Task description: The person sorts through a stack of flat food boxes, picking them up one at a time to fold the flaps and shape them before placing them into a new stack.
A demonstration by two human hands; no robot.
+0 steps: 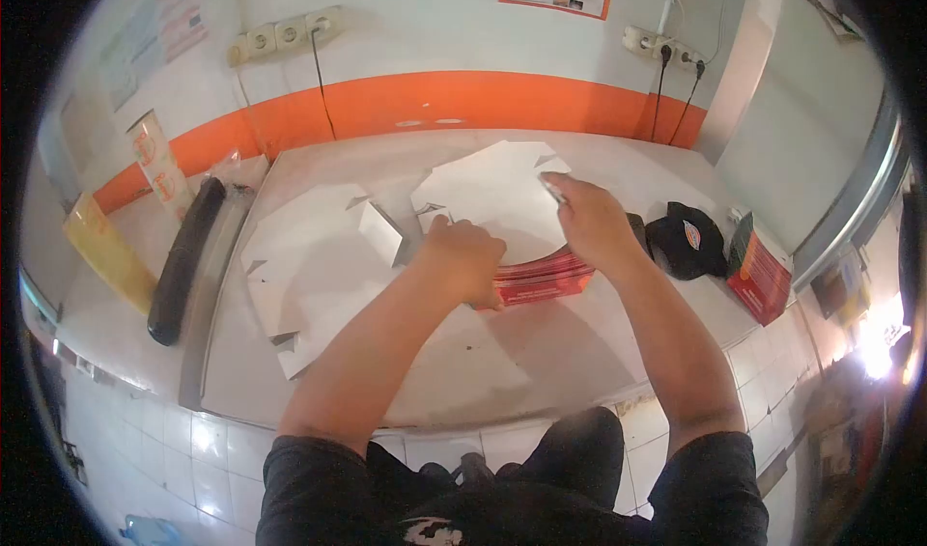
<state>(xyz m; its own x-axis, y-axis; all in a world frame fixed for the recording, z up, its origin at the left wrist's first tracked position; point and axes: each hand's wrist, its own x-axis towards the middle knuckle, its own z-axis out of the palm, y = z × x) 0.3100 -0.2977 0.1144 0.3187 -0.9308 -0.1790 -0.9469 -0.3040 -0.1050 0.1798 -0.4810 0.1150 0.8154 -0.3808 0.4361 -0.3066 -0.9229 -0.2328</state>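
A stack of cardboard box blanks (517, 203) lies in front of me, white side up, with red printed edges showing along the near side. My left hand (465, 258) is closed on the near left corner of the blanks, beside a small folded flap. At the right edge, my right hand (591, 220) pinches a flap of the top blank between thumb and fingers. How many blanks each hand grips is hidden. Left of the stack, another flat white blank (314, 242) rests on the table, with one flap standing up.
On the right are a black cap (686, 241) and a red printed box (761, 271). A black roll (187, 264), a yellowish roll (111, 253) and a printed roll (159, 165) lie at the left. Power sockets (290, 33) with cables hang on the wall behind the table (425, 372).
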